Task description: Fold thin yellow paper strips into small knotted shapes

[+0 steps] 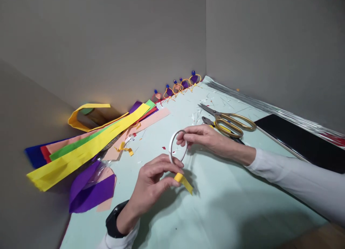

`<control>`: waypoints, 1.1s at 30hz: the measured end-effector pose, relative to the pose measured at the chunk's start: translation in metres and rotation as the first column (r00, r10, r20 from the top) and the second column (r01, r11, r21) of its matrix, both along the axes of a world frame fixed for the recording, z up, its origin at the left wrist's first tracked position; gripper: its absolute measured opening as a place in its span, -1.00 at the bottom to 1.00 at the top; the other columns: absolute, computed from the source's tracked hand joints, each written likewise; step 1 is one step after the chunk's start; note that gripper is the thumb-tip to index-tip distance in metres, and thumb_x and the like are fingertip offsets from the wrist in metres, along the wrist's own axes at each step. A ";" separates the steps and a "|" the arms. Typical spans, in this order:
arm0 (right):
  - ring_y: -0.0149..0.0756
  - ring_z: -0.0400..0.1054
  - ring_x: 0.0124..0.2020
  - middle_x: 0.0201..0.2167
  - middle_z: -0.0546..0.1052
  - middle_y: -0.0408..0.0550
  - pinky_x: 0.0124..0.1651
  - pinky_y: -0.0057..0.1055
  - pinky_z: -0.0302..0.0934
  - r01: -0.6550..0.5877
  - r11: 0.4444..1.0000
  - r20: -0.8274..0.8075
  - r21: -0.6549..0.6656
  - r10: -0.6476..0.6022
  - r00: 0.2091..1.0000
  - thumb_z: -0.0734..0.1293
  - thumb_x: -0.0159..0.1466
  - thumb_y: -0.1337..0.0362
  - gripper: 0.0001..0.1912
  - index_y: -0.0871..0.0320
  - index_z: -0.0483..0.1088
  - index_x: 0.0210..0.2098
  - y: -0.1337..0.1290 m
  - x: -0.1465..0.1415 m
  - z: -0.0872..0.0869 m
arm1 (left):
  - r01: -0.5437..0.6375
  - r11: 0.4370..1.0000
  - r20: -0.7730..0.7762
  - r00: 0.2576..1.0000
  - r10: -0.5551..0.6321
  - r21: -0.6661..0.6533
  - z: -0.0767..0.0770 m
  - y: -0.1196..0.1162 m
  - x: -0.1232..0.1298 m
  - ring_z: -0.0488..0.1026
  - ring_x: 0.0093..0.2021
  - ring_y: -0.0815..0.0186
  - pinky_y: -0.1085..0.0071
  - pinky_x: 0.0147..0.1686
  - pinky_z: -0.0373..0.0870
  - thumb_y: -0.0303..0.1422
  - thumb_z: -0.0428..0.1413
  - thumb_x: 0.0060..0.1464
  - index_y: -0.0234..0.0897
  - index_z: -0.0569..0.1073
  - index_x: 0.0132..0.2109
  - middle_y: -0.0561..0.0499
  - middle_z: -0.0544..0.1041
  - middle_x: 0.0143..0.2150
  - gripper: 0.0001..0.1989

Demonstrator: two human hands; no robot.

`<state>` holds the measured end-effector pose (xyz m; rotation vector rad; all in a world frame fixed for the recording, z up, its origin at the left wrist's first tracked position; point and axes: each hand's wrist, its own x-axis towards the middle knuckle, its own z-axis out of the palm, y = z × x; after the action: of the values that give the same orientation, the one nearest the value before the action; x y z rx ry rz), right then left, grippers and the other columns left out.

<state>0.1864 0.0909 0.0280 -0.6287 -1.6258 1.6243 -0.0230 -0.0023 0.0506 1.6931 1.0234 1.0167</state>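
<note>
My left hand [151, 180] pinches a short yellow crepe paper strip [186, 184] between thumb and fingers; the strip's free end hangs down to the right. A thin roll of white tape [170, 146] stands on edge above it, its lower rim at my left fingertips. My right hand [208, 138] has its fingers closed on the upper right rim of the roll. Both hands are held over the pale green tabletop [215, 184]. Behind my right hand lie scissors with gold handles [230, 123] and pliers [208, 121], partly covered by the scissors.
Folded crepe paper strips [88, 148] and a purple paper loop [94, 191] lie at the left. Small wire-and-bead figures [176, 87] line the back edge. A black tablet [299, 141] and a bundle of silver wires [269, 105] lie at the right. Scraps dot the tabletop.
</note>
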 end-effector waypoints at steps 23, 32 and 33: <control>-0.39 0.37 -0.46 -0.51 0.53 -0.13 -0.36 -0.46 0.19 -0.083 0.975 0.043 0.208 0.076 0.996 0.34 0.28 0.22 -0.81 0.20 0.53 -0.37 -0.012 0.009 0.015 | -0.143 0.984 -0.045 0.988 0.149 0.103 0.003 0.004 -0.012 0.47 0.00 0.14 0.28 0.00 0.40 -0.45 0.28 0.02 -0.21 0.65 -0.26 -0.17 0.44 0.14 -0.90; -0.31 0.34 -0.39 -0.44 0.55 0.00 -0.23 -0.29 0.18 0.131 0.389 -0.015 0.912 -0.289 0.957 0.30 0.33 0.38 -0.87 0.26 0.50 -0.27 -0.026 -0.008 -0.009 | -0.126 0.971 0.271 0.946 0.180 -0.204 -0.007 0.001 0.001 0.29 0.24 0.09 0.37 0.03 0.37 -0.44 0.27 0.03 -0.22 0.64 -0.29 -0.12 0.55 0.02 -0.93; -0.30 0.33 -0.39 -0.44 0.55 0.01 -0.24 -0.28 0.17 0.093 0.355 0.017 0.930 -0.295 0.955 0.28 0.33 0.38 -0.86 0.26 0.50 -0.26 -0.026 -0.008 -0.011 | -0.101 0.968 0.283 0.945 0.165 -0.229 -0.008 0.000 0.003 0.36 0.18 0.12 0.38 0.00 0.38 -0.44 0.27 0.04 -0.21 0.63 -0.28 -0.11 0.55 0.03 -0.92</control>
<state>0.1779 0.0647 0.0165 -0.3140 -2.1571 0.2459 -0.0202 -0.0024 0.0430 1.2641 1.0151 1.1680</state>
